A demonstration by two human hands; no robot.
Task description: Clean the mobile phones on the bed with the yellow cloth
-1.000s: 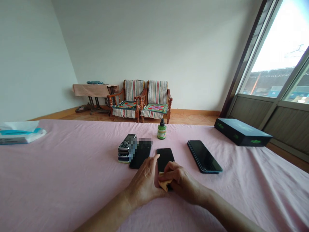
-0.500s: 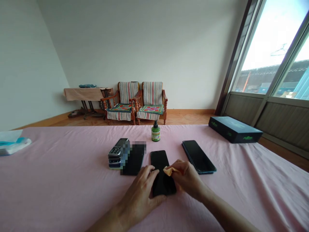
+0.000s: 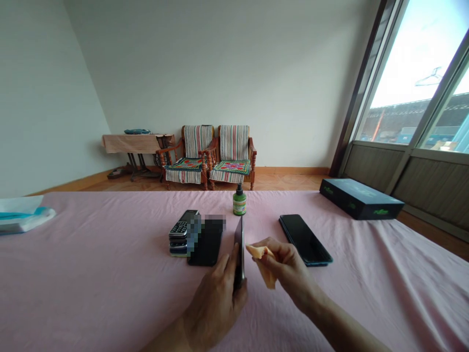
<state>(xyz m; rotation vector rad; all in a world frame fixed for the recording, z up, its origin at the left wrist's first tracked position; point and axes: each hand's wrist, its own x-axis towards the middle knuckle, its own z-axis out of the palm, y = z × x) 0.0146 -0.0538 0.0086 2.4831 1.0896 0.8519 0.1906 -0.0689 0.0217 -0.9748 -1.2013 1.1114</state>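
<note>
My left hand [image 3: 219, 298] grips a black smartphone [image 3: 239, 244] and holds it up on its long edge above the pink tablecloth [image 3: 91, 274]. My right hand [image 3: 289, 271] pinches a small yellow-orange cloth [image 3: 262, 261] just to the right of the phone, a little apart from it. Left of the raised phone lies another black phone [image 3: 205, 243] flat on the cloth, and beside that a stack of keypad phones [image 3: 181, 237]. A larger dark phone [image 3: 305, 239] lies flat to the right of my right hand.
A small green bottle [image 3: 239, 202] stands behind the phones. A dark box [image 3: 361, 198] sits at the back right near the window. A tissue pack [image 3: 20, 215] lies at the far left. Two striped chairs [image 3: 210, 156] and a side table stand by the far wall.
The phone lay flat under both hands; my left hand has now tipped it up on its edge. My right hand with the cloth has lifted off the screen.
</note>
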